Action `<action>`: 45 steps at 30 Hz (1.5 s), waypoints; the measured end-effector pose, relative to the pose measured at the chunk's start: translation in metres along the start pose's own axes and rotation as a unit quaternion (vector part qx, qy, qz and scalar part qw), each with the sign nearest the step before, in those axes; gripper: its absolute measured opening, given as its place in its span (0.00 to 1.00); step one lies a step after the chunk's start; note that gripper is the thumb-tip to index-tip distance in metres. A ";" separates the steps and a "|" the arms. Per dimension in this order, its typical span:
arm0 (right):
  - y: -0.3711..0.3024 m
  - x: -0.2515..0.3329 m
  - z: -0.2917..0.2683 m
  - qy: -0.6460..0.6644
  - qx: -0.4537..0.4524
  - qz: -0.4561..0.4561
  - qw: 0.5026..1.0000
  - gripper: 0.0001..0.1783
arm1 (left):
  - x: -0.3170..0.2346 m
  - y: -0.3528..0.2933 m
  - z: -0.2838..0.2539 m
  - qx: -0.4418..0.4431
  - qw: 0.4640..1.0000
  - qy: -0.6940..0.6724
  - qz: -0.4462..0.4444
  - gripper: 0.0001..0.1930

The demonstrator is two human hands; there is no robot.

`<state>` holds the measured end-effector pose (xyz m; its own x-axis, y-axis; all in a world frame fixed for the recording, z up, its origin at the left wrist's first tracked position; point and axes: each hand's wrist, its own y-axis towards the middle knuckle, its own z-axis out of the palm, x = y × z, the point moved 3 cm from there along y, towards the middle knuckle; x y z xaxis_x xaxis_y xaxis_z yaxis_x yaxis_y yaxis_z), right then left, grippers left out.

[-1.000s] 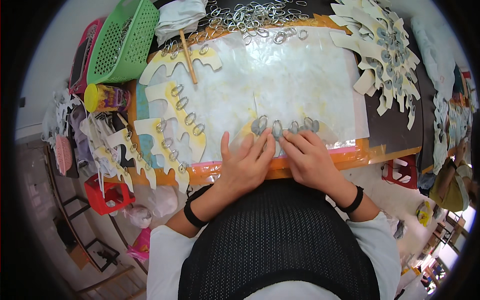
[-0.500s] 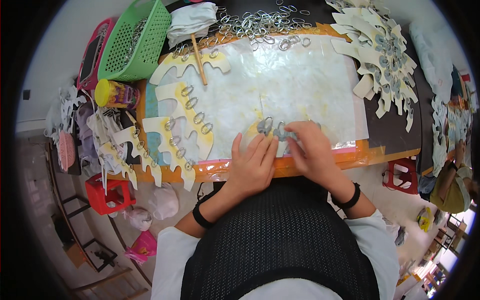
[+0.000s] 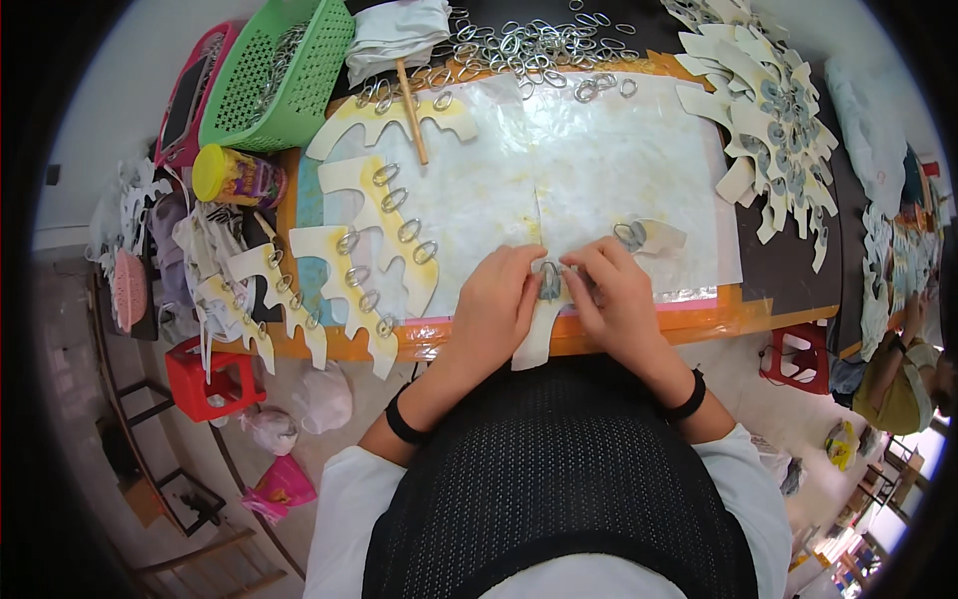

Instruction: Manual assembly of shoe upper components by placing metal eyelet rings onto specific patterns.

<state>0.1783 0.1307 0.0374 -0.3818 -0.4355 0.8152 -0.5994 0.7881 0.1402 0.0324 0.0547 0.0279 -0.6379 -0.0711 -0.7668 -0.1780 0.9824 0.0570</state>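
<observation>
Between my hands at the table's near edge lies a cream, leather-like cut-out piece [image 3: 537, 339], one arm of it pointing toward me. A grey tab with a metal ring [image 3: 549, 282] sits on it between my fingertips. My left hand [image 3: 496, 302] grips the piece from the left, its fingers bent together over it. My right hand [image 3: 621, 299] pinches it from the right, thumb and forefinger beside the ring. Another end of cream material [image 3: 661, 238], with a grey tab and ring [image 3: 629, 236], shows beyond my right hand; whether it joins the same piece is hidden.
Several cream pieces with rings [image 3: 369, 215] lie at the left, a wooden stick [image 3: 411, 112] beyond. Loose metal rings [image 3: 529, 45] are heaped at the back. A green basket [image 3: 274, 85] and yellow-lidded jar [image 3: 239, 177] stand left; finished-looking pieces [image 3: 773, 120] are piled right.
The cream piece has turned, so one arm now points toward me. My right hand has moved down beside the ring, and the view has shifted slightly.
</observation>
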 end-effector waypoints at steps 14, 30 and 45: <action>-0.010 0.006 -0.002 0.004 0.027 -0.049 0.998 0.09 | -0.007 -0.011 0.004 -0.036 0.995 0.049 0.076 0.20; -0.025 -0.003 -0.014 0.011 0.025 -0.100 0.995 0.21 | -0.014 -0.026 0.012 -0.098 0.967 0.195 0.135 0.14; -0.019 0.008 -0.006 -0.117 0.014 -0.193 0.974 0.22 | -0.019 -0.021 -0.014 -0.107 0.988 0.096 0.061 0.09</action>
<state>0.1908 0.1143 0.0443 -0.2721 -0.7867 0.5542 -0.7478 0.5353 0.3927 0.0374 0.0326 0.0501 -0.7910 -0.0060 -0.6118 -0.2326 0.9278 0.2917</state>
